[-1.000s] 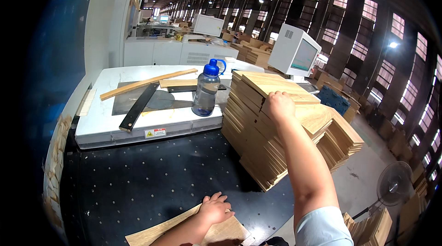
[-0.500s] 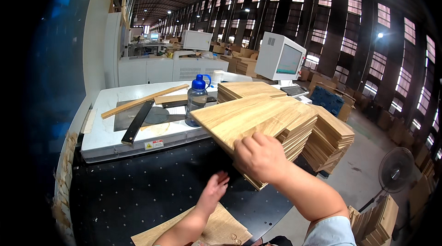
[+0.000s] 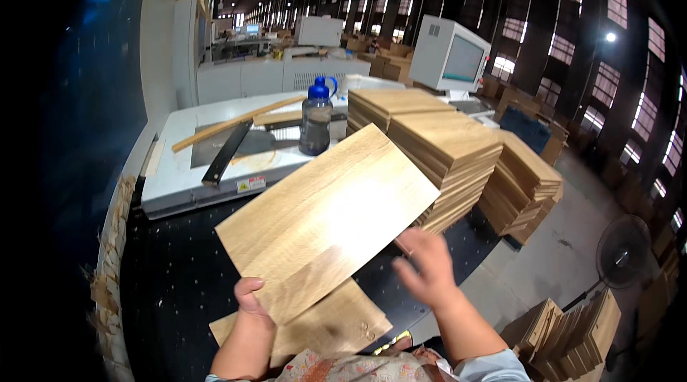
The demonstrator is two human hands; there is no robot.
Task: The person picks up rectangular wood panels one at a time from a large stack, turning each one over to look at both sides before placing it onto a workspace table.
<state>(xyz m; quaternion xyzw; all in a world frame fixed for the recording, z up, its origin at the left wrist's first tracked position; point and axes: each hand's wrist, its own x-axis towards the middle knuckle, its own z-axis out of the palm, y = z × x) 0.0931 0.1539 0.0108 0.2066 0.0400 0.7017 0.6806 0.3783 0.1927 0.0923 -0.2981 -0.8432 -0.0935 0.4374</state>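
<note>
Left hand: my fingers grip the near corner of the wooden board, thumb on top.
Right hand: my fingers spread loose, holding nothing, just beside the board's right edge.
Board: tilted above the black table, over another board at its near edge.
Stacks: far right corner.

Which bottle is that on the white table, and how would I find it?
Start at the big white machine table behind the black worktop. The bottle stands upright near the table's right end, just left of the stacks of wooden boards. It is the only dark see-through thing there, with a bright blue cap and loop handle; everything beside it is flat wood or metal.
</note>
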